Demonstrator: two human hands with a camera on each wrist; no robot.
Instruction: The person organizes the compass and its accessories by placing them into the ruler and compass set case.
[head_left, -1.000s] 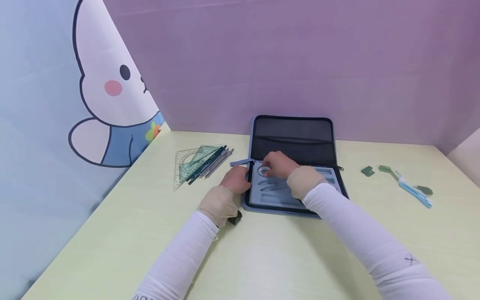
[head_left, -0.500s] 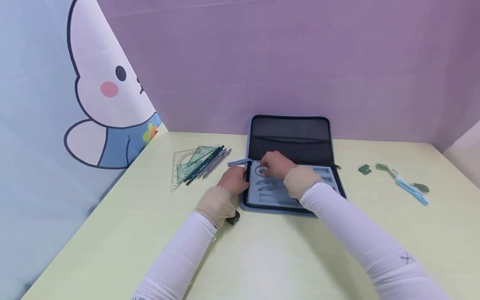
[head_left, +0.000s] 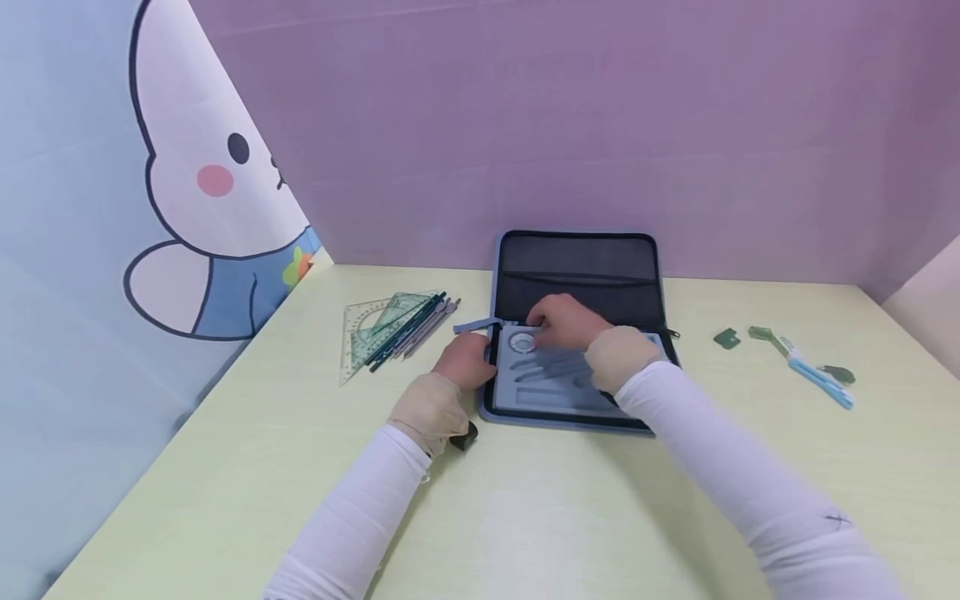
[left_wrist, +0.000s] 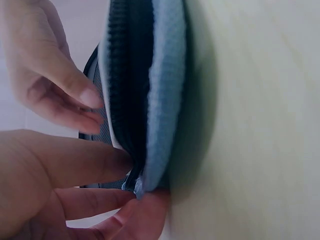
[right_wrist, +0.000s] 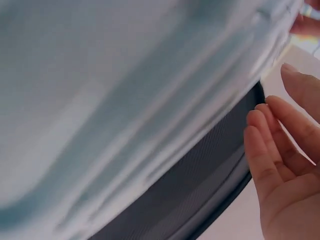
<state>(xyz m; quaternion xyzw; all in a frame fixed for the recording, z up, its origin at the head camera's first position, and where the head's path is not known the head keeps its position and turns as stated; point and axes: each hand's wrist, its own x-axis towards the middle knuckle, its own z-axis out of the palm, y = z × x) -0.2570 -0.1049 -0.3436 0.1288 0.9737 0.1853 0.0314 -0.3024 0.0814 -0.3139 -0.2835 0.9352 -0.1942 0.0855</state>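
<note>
A blue-edged zippered case [head_left: 498, 283] lies unfolded on the table, its dark mesh lid [head_left: 577, 250] at the back. In its front half sits a grey moulded insert [head_left: 536, 398] with shaped hollows. My left hand [head_left: 462, 361] holds the case's left edge; in the left wrist view its thumb [left_wrist: 100, 161] lies on the zipper, with fingers low at the corner. A small pale round piece [head_left: 522, 342] lies in the insert's upper-left hollow. Just right of it, my right hand [head_left: 567, 322] hovers; in the right wrist view its relaxed fingers [right_wrist: 260, 155] hold nothing.
Left of the case lie clear set squares and a protractor [head_left: 352, 350], with several pencils and metal compasses [head_left: 412, 333] on top. A green piece [head_left: 727, 338], a blue-and-green stick-like tool [head_left: 817, 379] and a dark green oval piece [head_left: 837, 374] lie at right. A black object [head_left: 465, 437] shows beneath my left wrist.
My right hand has let go of the round piece, lifted a little and shifted right, uncovering it in its hollow. My left hand stays on the case's edge.
</note>
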